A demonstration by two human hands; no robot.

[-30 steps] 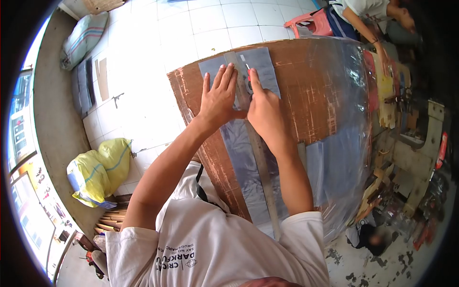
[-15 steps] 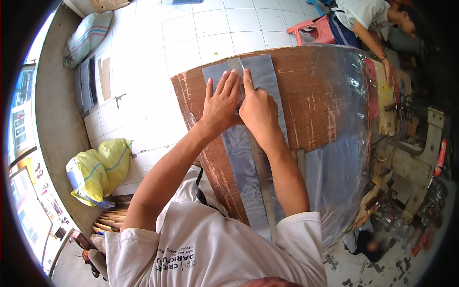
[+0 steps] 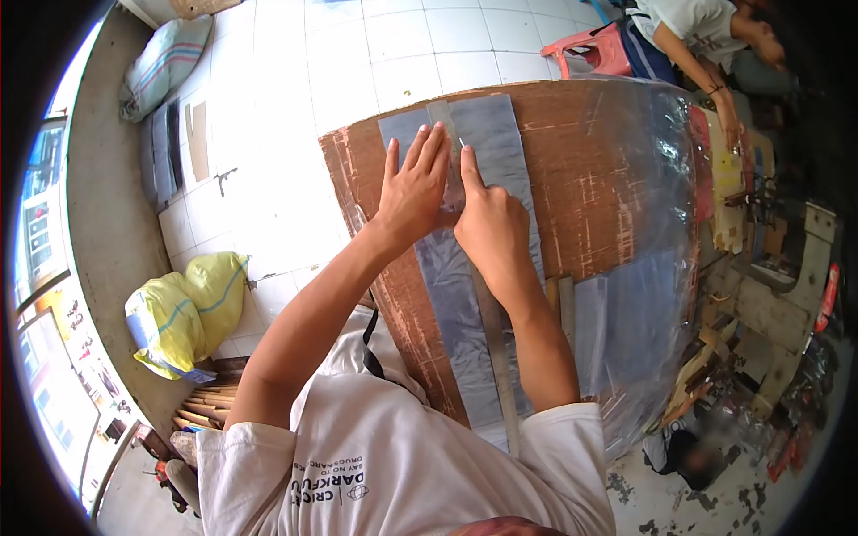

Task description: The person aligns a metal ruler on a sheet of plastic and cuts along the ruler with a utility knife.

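Atop the scuffed brown board (image 3: 581, 170): sheet (image 3: 447, 304) position?

"Flat under the straight, narrow, metal-looking strip (image 3: 495, 357); grey-blue, glossy, faintly rippled."

"Hands?"

"Left hand (image 3: 414, 192) spread palm-down, fingers released, bearing on the strip, presumably so it cannot slip. Right hand (image 3: 492, 219): index extended, likely to steer; other fingers curled, apparently grasping a slim tool (image 3: 462, 142), its handle hidden. Pale tip shows just beside the strip."

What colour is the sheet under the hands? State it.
The sheet is bluish grey; see the head view.
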